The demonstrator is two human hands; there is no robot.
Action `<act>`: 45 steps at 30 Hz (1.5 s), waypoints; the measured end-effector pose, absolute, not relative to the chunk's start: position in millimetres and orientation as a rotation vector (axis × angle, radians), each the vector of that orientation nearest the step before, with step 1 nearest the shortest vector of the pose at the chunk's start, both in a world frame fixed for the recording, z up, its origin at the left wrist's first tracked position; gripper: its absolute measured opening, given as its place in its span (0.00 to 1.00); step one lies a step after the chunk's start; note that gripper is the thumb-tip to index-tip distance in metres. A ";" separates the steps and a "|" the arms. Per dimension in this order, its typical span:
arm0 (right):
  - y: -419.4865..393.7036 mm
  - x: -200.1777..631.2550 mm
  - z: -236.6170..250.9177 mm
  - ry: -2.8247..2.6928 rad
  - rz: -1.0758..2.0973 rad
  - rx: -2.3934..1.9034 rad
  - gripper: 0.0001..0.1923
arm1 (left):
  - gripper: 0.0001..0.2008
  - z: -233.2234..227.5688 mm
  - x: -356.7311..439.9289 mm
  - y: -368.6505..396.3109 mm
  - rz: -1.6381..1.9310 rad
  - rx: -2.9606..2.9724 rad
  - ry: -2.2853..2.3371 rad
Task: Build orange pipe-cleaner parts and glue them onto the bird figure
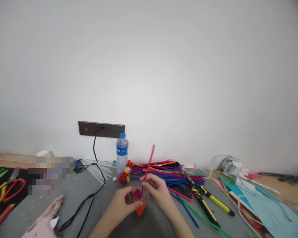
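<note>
A magenta pipe cleaner rises in front of me, with its lower end wound into a small flat coil. My left hand pinches the coil between thumb and fingers. On the straight part just above it, the thumb and fingertips of my right hand are closed. A small orange block-like piece sits right under my left fingertips; whether they touch it I cannot tell. Behind my hands stands a red and yellow chicken figure.
A water bottle stands by the wall. Behind and right lie a pile of coloured pipe cleaners and yellow-black pliers. A black cable crosses the grey table on the left, near scissors. Blue paper lies far right.
</note>
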State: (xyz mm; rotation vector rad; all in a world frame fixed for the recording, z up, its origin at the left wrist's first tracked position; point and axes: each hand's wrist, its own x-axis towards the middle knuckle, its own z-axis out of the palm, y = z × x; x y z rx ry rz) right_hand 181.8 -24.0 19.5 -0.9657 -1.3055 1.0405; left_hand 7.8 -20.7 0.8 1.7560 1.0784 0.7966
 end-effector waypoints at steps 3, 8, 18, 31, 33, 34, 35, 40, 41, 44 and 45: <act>-17.5 192.0 18.0 -1.118 0.933 -0.966 0.18 | 0.12 -3.6 11.8 -25.3 0.779 1.959 1.276; -13.3 201.9 16.3 -0.944 0.868 -0.963 0.19 | 0.10 -9.5 23.6 -29.7 0.638 2.185 1.341; -14.5 201.6 13.0 -0.889 1.035 -0.885 0.18 | 0.07 2.7 10.1 -12.4 1.103 1.793 1.035; -24.7 185.2 23.6 -1.153 1.158 -0.895 0.17 | 0.08 1.9 3.9 -8.0 1.274 1.673 1.063; -23.7 185.2 22.9 -1.151 1.149 -0.899 0.17 | 0.10 0.1 3.8 -7.7 1.287 1.672 1.069; -23.0 185.3 22.2 -1.149 1.143 -0.902 0.17 | 0.12 -0.8 3.8 -7.6 1.298 1.665 1.068; -22.4 185.5 21.3 -1.148 1.138 -0.905 0.18 | 0.13 -1.7 3.9 -7.6 1.315 1.660 1.059; -21.2 186.8 18.9 -1.156 1.104 -0.921 0.18 | 0.22 -4.2 4.0 -8.7 1.388 1.780 0.955; -21.2 187.0 18.7 -1.161 1.100 -0.922 0.17 | 0.23 -4.3 4.0 -9.2 1.387 1.822 0.940; -20.9 187.7 17.8 -1.166 1.116 -0.923 0.18 | 0.24 -4.3 4.4 -11.0 1.350 1.921 0.912; -20.7 187.8 17.4 -1.165 1.123 -0.924 0.18 | 0.23 -4.2 4.5 -11.6 1.334 1.945 0.906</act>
